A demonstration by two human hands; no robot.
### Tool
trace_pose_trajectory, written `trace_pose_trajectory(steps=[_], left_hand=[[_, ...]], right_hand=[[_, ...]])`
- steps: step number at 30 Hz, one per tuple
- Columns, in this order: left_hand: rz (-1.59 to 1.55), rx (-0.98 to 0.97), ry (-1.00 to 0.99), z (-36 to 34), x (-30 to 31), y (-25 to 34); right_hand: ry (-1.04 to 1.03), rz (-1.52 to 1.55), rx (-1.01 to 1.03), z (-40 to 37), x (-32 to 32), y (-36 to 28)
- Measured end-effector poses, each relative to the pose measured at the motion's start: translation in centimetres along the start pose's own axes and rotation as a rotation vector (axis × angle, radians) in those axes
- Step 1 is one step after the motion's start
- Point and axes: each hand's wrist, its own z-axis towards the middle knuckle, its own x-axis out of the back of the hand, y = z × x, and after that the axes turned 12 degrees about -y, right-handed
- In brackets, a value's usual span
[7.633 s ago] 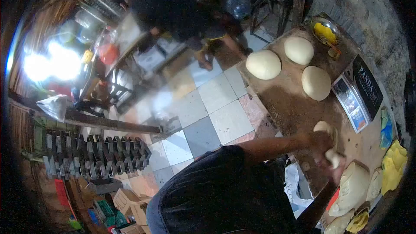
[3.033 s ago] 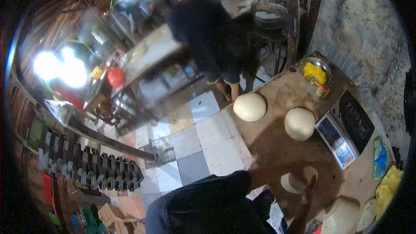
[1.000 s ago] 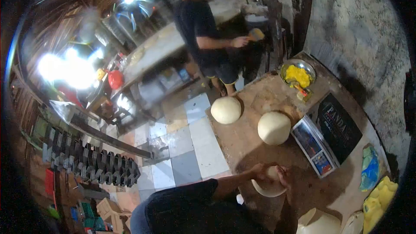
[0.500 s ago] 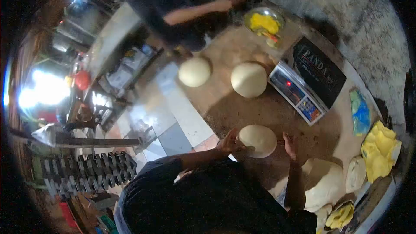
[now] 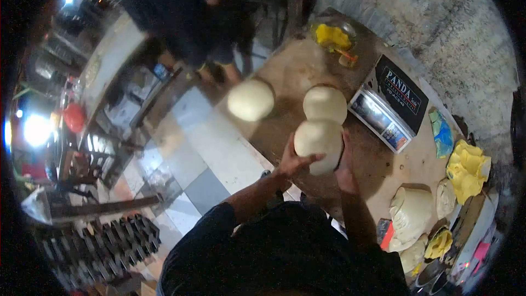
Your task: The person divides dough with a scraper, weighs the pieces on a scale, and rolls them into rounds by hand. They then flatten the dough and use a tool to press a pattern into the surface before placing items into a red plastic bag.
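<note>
A smooth, pale dough ball (image 5: 319,145) is held between my two hands near the front of the wooden table (image 5: 285,142). My left hand (image 5: 296,161) wraps its left side, thumb across the front. On its right side, the fingers of my right hand (image 5: 346,156) press against the dough. Just beyond it, a second dough ball (image 5: 324,104) looks to be touching or overlapped by the held one. A third dough ball (image 5: 250,100) rests apart at the table's left edge. Right of the second ball stands a digital scale (image 5: 382,119).
A black PANDA box (image 5: 401,90) adjoins the scale. At the far corner sits a bowl with yellow contents (image 5: 332,37). Larger dough (image 5: 411,215), yellow sheets (image 5: 467,172) and a blue-green bag (image 5: 441,134) lie right. A person in dark clothes (image 5: 181,16) stands beyond the table.
My hands have closed around the dough ball, and it has moved forward toward the second ball. The other person's arm is no longer stretched toward the far corner.
</note>
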Motion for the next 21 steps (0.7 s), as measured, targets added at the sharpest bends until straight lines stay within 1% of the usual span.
trace_pose_trajectory(steps=[1, 2, 3, 4, 5, 6, 7, 8, 9, 10, 11, 12, 13, 14, 15, 17, 18, 19, 20, 21], left_hand=[[0.225, -0.101, -0.041, 1.6, 1.0, 3.2], [0.369, -0.256, -0.081, 3.8, 3.5, 4.4], [0.333, -0.29, -0.06, 7.1, 6.2, 4.4], [0.168, -0.352, -0.037, 8.7, 5.8, 7.0], [0.338, -0.138, 0.041, 11.0, 7.3, 9.1], [0.32, -0.064, 0.015, 13.6, 10.0, 9.1], [0.389, 0.105, 0.093, 13.3, 8.7, 12.8], [0.585, 0.262, 0.209, 14.6, 10.5, 12.0], [1.056, 0.204, 0.319, 16.8, 15.7, 7.7], [1.171, 0.138, 0.359, 15.6, 17.0, 7.4], [1.288, 0.074, 0.409, 14.4, 18.1, 7.3], [1.043, 0.022, 0.395, 10.3, 16.3, 10.6], [1.037, -0.065, 0.289, 8.5, 19.1, 9.8], [1.018, -0.149, 0.167, 7.5, 22.9, 7.8], [0.907, -0.116, 0.205, 6.1, 22.9, 7.5], [0.677, -0.067, 0.291, 3.5, 22.8, 7.0], [0.617, -0.135, 0.317, 3.4, 21.4, 6.2], [0.657, -0.177, 0.276, 3.7, 20.8, 5.3], [0.624, -0.2, 0.221, 4.6, 18.4, 4.9], [0.59, -0.221, 0.166, 5.4, 15.9, 4.4]], right_hand=[[0.034, -0.017, 0.023, 1.5, -4.4, -2.2], [-0.012, -0.135, 0.111, 4.2, -6.3, -3.4], [-0.054, -0.253, 0.2, 7.1, -8.1, -4.8], [-0.04, -0.299, 0.148, 9.8, -10.2, -6.2], [-0.027, -0.345, 0.094, 12.4, -12.2, -7.5], [0.108, -0.595, 0.126, 14.6, -13.6, -8.0], [0.248, -0.845, 0.144, 16.6, -14.4, -8.2], [0.271, -0.835, 0.14, 18.5, -13.8, -8.1], [0.268, -1.268, 0.085, 20.4, -11.9, -7.3], [0.244, -1.693, 0.013, 23.0, -8.9, -5.8], [0.21, -1.552, 0.122, 20.4, -8.9, -4.9], [0.165, -1.406, 0.226, 17.8, -8.9, -4.0], [0.112, -1.267, 0.323, 15.0, -9.1, -3.3], [-0.057, -1.35, 0.629, 12.8, -6.0, -0.6], [0.066, -1.473, 0.81, 8.9, -5.9, 1.8], [-0.253, -1.395, 0.392, -0.4, -1.7, 4.0], [-0.109, -1.503, 0.236, -5.2, 0.3, 5.9], [0.03, -1.588, 0.069, -9.6, 2.3, 7.7], [0.09, -1.705, 0.374, -13.4, 4.1, 8.4], [0.259, -1.696, 0.409, -16.7, 8.5, 11.0]])
